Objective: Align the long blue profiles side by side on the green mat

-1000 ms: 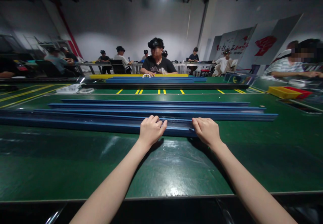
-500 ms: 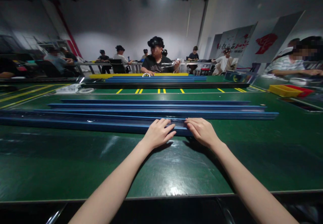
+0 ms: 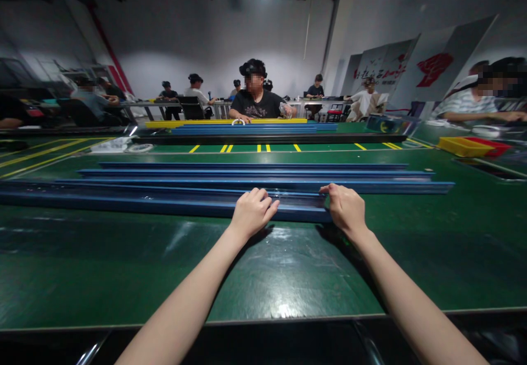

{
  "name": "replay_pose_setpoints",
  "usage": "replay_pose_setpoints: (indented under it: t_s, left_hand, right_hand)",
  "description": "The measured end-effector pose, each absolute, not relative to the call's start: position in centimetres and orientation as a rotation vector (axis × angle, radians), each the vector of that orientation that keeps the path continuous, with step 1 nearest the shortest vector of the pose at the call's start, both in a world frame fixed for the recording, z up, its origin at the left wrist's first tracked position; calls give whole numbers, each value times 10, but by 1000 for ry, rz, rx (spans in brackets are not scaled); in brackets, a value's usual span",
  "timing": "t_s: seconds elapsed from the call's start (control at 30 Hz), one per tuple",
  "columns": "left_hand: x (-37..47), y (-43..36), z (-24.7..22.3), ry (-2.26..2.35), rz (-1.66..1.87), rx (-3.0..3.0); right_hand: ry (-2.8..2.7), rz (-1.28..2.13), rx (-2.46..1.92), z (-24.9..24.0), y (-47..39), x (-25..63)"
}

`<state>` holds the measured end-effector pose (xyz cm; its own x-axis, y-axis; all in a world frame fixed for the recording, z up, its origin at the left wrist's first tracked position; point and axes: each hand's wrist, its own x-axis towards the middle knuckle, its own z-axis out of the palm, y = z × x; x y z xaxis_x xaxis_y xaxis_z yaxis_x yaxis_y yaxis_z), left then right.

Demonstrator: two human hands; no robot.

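A long blue U-shaped channel lies nearest me across the green table, its open side up. My left hand rests on it a little short of its right end, fingers curled over the channel and thumb sticking out to the right. At that right end, my right hand is closed around the edge, with the index finger reaching left over the far wall. The undersides of the fingers are hidden. Just behind lie several more blue channels, roughly parallel.
Farther back on the green table are a black bar, blue strips and a yellow bar. A yellow tray and a red one stand at the right. A co-worker sits opposite, with others behind.
My right hand has slid right to the channel's end, and its fingers have curled in. My left hand has shifted slightly left, its fingers more bent. The channel end has come into sight.
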<state>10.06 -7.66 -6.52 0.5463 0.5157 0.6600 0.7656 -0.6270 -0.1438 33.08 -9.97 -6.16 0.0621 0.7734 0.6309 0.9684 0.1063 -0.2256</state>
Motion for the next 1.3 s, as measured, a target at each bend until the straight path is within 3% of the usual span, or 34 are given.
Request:
replay_pose_setpoints:
  t_s: [0.4,1.03,1.3]
  left_hand:
    - [100,-79,-68,-939,-751,-2505]
    - [98,-79,-65,-1037,-741,-2446]
    - [104,-84,-68,-978,-775,-2499]
  right_hand:
    - [-1335,134,-1633,-64,-88,340]
    - [-1154,325,-1511,-62,-87,342]
    - [-1088,532,-1595,-84,-72,358]
